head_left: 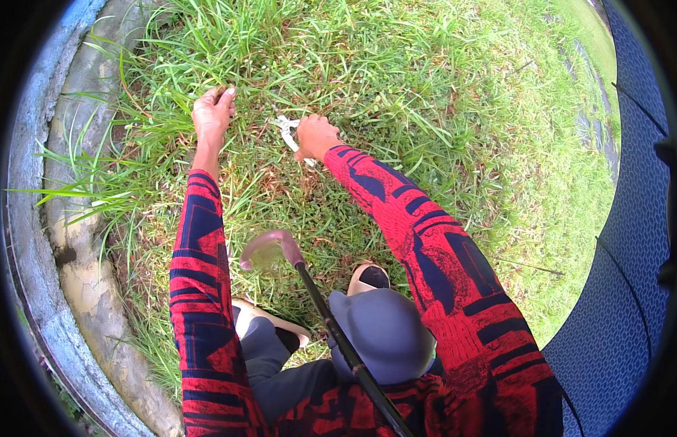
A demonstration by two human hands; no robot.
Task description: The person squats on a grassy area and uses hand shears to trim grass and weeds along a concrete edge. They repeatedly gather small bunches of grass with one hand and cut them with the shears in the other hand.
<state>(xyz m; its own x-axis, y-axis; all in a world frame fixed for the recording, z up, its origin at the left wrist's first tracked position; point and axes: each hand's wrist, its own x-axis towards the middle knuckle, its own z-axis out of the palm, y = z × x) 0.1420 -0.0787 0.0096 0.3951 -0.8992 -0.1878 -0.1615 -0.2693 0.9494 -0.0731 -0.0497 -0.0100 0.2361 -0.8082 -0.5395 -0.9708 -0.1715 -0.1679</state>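
Note:
My left hand [214, 115] is raised over the grass with thumb and fingers pinched together on thin grass blades near the left edging. To its right, my right hand [318, 136] is wrapped round white hand shears [287, 132], which point up and left just above the short grass. Part of the shears' handle lies hidden under the fingers. The two hands are apart, with green grass [251, 131] between and below them.
An umbrella's pinkish curved handle [280, 239] and black shaft [331, 320] cross my front, near my sandalled feet [369, 277]. Blue patterned canopy [622, 291] fills the right edge. A weathered concrete kerb [83, 240] curves along the left, beside taller grass.

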